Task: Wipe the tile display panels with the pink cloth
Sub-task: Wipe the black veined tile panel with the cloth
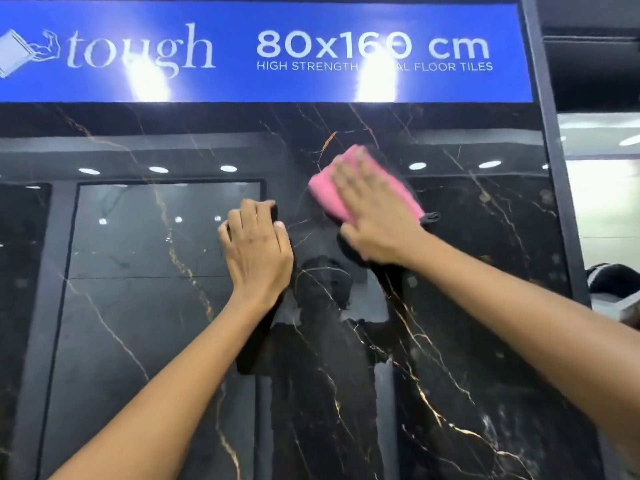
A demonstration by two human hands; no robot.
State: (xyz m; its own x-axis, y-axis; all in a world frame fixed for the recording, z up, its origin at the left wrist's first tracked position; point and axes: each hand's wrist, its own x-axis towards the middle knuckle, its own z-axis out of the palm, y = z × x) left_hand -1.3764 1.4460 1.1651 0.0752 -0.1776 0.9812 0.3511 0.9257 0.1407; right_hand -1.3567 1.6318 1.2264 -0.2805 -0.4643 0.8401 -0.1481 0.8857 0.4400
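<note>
Hands first: the right hand (375, 211), fingers spread flat, presses a folded pink cloth (327, 187) against a glossy black marble-look tile panel (467, 341), at about one o'clock from the frame's centre. The hand is blurred, which suggests a wipe in mid-stroke. The left hand (256, 244) sits just beside it at nine o'clock, fingers curled and braced on the same panel; whether they hook over something dark at the fingertips cannot be told.

Progress, as a judgement: wiping is under way on the upper part of this panel. Faint round marks dot the surface toward three and four o'clock of the cloth, so that side and the lower part probably need passes yet.

Counts: two hands, one pink cloth, one panel directly in view. Other framed panels appear only as reflections in its shine. One blue sign (311, 88) at twelve o'clock reads "tough 80x160 cm".
</note>
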